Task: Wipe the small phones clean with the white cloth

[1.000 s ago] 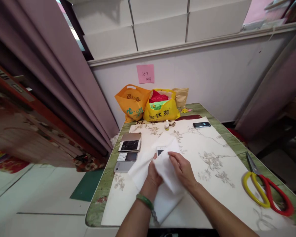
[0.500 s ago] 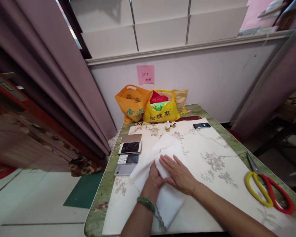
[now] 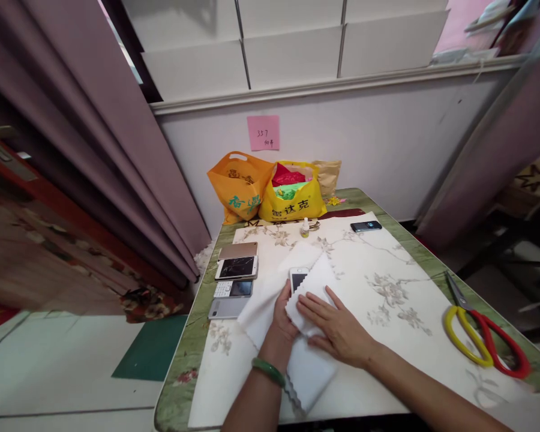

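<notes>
My left hand (image 3: 284, 312) is closed around a white phone (image 3: 299, 277), whose top edge and dark screen show above the fingers. A white cloth (image 3: 317, 276) with a zigzag edge is folded over the phone's lower part and hides it. More of the cloth spreads beneath both hands on the table. My right hand (image 3: 337, 327) lies flat on the cloth over the phone, fingers stretched out and thumb apart. A green bangle (image 3: 269, 372) circles my left wrist.
Several phones lie at left, including a cracked one (image 3: 237, 267) and a keypad phone (image 3: 233, 289). A small bottle (image 3: 305, 228) and a black phone (image 3: 366, 226) are farther back. Scissors (image 3: 481, 336) lie at right. Orange (image 3: 238, 186) and yellow (image 3: 294, 207) bags stand against the wall.
The phone's top and part of its screen now show beside the cloth. My right hand has shifted slightly right and down with the cloth's folded part. My left hand keeps its hold.
</notes>
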Demonstrator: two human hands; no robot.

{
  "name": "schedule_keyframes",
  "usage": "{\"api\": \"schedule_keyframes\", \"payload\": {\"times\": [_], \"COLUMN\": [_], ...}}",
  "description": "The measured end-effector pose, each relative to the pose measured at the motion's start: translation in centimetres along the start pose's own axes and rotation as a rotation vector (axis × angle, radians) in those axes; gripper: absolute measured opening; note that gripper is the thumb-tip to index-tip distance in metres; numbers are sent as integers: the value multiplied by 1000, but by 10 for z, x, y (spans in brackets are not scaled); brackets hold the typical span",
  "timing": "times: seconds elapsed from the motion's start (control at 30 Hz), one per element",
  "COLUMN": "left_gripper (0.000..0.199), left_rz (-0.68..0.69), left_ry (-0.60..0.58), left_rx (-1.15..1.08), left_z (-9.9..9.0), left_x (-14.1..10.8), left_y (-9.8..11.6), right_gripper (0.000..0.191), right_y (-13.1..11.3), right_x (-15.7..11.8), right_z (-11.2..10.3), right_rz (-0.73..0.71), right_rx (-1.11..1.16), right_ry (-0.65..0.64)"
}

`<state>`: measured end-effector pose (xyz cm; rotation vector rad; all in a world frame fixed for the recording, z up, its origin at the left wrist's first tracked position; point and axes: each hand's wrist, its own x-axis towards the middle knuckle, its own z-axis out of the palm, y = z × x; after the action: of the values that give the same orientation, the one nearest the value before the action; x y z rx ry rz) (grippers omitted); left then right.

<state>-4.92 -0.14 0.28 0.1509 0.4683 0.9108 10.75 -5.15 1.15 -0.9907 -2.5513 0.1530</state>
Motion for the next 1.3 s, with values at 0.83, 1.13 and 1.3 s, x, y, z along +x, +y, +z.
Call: {"api": "schedule_keyframes", "payload": {"times": [0.83,1.13,1.3], "left_gripper": [44,50,44], "left_rz": [80,72,121], "left_ry": [90,84,31], "left_rx": [43,67,34], "left_z": [0,-8,-2], "left_x": [4,11,2], "left_y": [-7,-9,-5], "right_gripper": [48,28,28], "right_y": [111,115,101], "right_x": [129,124,126], "right_z": [-12,-35,-33], "right_rz": [948,772,646], "right_rx": [-21,32,7], "right_ry": [-19,212,164]}}
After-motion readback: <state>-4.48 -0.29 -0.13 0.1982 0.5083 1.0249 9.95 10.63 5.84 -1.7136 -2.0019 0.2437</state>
